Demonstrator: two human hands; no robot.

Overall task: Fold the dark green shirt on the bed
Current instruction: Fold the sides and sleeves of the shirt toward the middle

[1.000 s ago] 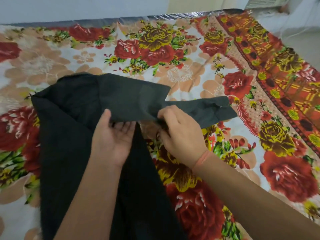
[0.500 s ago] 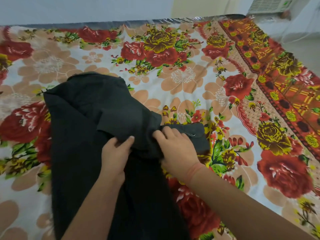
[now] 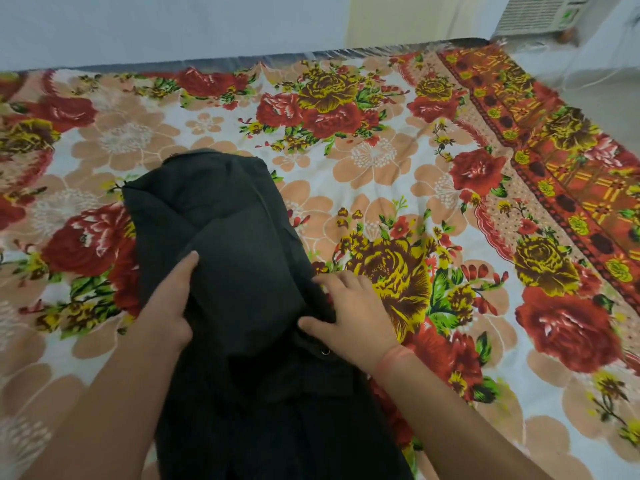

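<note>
The dark green shirt [image 3: 242, 258] lies lengthwise on the bed [image 3: 381, 161], running from the middle down to the near edge of the view. Its right sleeve is folded in over the body, with a small metal snap showing near my right wrist. My left hand [image 3: 171, 303] holds the left edge of the folded sleeve, thumb on top and fingers tucked under the cloth. My right hand [image 3: 343, 306] rests flat on the shirt's right edge, fingers spread, pressing the fold down. A thin red thread circles my right wrist.
The bed carries a floral sheet with red and yellow roses and an orange patterned border [image 3: 554, 140] along the right side. A pale wall runs behind the far edge. A white air cooler [image 3: 540, 12] stands at the top right corner.
The right sleeve, stretched out to the right a second ago, has been brought in over the shirt's body. Both hands moved down and closer to me with it.
</note>
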